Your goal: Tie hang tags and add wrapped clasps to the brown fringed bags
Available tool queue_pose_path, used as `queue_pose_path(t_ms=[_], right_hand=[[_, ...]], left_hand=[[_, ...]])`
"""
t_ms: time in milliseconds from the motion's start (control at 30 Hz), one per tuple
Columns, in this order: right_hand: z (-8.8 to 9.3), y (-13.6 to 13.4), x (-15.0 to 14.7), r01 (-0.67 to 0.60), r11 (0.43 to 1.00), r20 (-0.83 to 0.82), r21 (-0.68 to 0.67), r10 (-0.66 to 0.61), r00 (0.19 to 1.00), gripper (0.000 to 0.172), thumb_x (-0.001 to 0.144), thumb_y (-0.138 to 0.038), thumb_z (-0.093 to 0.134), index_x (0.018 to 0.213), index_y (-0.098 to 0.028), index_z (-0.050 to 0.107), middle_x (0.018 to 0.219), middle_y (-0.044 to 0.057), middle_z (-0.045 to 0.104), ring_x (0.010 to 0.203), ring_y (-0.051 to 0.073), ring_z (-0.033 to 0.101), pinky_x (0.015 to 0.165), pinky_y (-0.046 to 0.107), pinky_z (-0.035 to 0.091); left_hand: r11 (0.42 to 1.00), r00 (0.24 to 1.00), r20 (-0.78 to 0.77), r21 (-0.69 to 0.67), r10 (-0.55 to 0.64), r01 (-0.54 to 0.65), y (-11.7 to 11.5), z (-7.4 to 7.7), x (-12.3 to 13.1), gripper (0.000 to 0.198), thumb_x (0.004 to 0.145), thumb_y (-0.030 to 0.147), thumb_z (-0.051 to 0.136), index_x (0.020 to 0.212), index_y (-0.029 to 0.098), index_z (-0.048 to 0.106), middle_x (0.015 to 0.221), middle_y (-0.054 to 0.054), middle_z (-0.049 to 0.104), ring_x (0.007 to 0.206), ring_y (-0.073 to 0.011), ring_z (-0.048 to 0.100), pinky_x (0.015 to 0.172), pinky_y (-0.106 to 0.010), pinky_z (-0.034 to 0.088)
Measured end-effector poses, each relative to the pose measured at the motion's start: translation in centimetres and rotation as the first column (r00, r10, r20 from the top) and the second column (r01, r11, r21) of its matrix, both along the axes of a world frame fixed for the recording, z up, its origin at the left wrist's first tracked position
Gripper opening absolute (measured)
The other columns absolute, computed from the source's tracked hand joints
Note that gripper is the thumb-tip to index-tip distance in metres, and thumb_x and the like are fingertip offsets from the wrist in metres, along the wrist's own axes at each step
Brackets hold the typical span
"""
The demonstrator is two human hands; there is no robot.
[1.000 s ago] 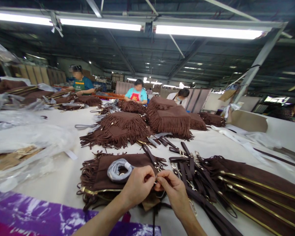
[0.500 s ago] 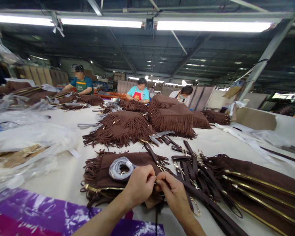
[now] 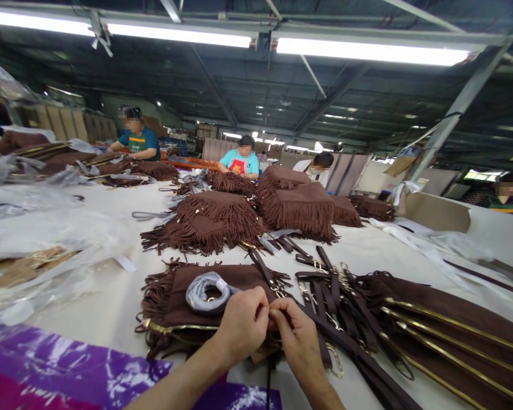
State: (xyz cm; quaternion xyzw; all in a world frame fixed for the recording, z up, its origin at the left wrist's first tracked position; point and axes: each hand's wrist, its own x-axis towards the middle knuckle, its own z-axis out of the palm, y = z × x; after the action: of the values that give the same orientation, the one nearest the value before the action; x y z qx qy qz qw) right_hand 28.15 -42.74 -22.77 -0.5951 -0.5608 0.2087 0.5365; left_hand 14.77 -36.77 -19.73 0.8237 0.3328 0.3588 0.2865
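My left hand point(image 3: 245, 319) and my right hand point(image 3: 297, 330) meet fingertip to fingertip over the right end of a brown fringed bag point(image 3: 175, 299). Both are closed in a pinch. Whatever thin thing they hold is hidden by the fingers. A bit of brown paper point(image 3: 260, 354) shows just below them. The bag lies flat with its gold zipper point(image 3: 179, 328) along the near edge. On top of it rests a coil wrapped in grey plastic point(image 3: 208, 292), left of my left hand. A dark strap point(image 3: 261, 266) with a metal clasp runs beyond my fingers.
Several loose brown straps with clasps point(image 3: 329, 290) lie right of the bag, beside stacked zippered bags point(image 3: 453, 330). Fringed bags point(image 3: 303, 208) are piled behind. Clear plastic point(image 3: 89, 239) covers the left, and a purple printed sheet point(image 3: 60, 364) lies in front. Several co-workers are farther back.
The camera view has shifted slightly, moving the near things a little left in the picture. My hands keep their pinch at the same spot over the bag.
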Motion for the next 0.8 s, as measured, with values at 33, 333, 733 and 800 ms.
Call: queue_pose_path(t_ms=[33, 333, 733, 800], right_hand=[[-0.1, 0.1, 0.0, -0.006, 1.0, -0.002, 0.001, 0.006, 1.0, 0.022, 0.089, -0.036, 0.051, 0.077, -0.021, 0.061, 0.067, -0.001, 0.06, 0.063, 0.017, 0.057, 0.061, 0.025, 0.045], [2.3, -0.2, 1.3, 0.025, 0.978, 0.217, 0.208, -0.071, 0.974, 0.021, 0.091, -0.039, 0.055, 0.095, -0.022, 0.066, 0.089, 0.005, 0.067, 0.074, 0.019, 0.061, 0.067, 0.027, 0.049], [5.5, 4.2, -8.9, -0.179, 0.963, 0.894, -0.202, 0.255, 0.368, 0.013, 0.085, -0.012, 0.061, 0.091, -0.021, 0.067, 0.097, 0.006, 0.069, 0.087, 0.023, 0.061, 0.065, 0.026, 0.046], [5.2, 4.3, -8.2, -0.158, 0.967, 0.897, -0.199, 0.244, 0.368, 0.013, 0.088, -0.013, 0.057, 0.086, -0.021, 0.067, 0.093, 0.006, 0.069, 0.086, 0.023, 0.062, 0.064, 0.026, 0.045]], left_hand=[[1.0, 1.0, -0.003, 0.002, 0.01, -0.01, 0.0, -0.2, 0.1, 0.015, 0.075, 0.008, 0.049, 0.064, 0.018, 0.047, 0.058, 0.002, 0.05, 0.055, -0.0121, 0.044, 0.055, -0.026, 0.025], [0.996, 0.997, -0.076, 0.09, 0.022, -0.015, 3.0, 2.7, -4.0, 0.033, 0.085, 0.016, 0.047, 0.116, 0.018, 0.057, 0.113, -0.007, 0.064, 0.098, -0.0185, 0.059, 0.086, -0.027, 0.045], [0.963, 0.833, -0.484, 0.134, 0.268, -0.232, 7.6, 2.9, -9.4, 0.034, 0.073, 0.005, 0.052, 0.105, 0.015, 0.058, 0.097, -0.011, 0.069, 0.095, -0.0254, 0.064, 0.081, -0.031, 0.047], [0.959, 0.858, -0.43, 0.15, 0.281, -0.239, 6.9, 4.2, -9.7, 0.036, 0.076, 0.003, 0.046, 0.109, 0.014, 0.055, 0.094, -0.009, 0.068, 0.091, -0.0218, 0.064, 0.08, -0.029, 0.046]])
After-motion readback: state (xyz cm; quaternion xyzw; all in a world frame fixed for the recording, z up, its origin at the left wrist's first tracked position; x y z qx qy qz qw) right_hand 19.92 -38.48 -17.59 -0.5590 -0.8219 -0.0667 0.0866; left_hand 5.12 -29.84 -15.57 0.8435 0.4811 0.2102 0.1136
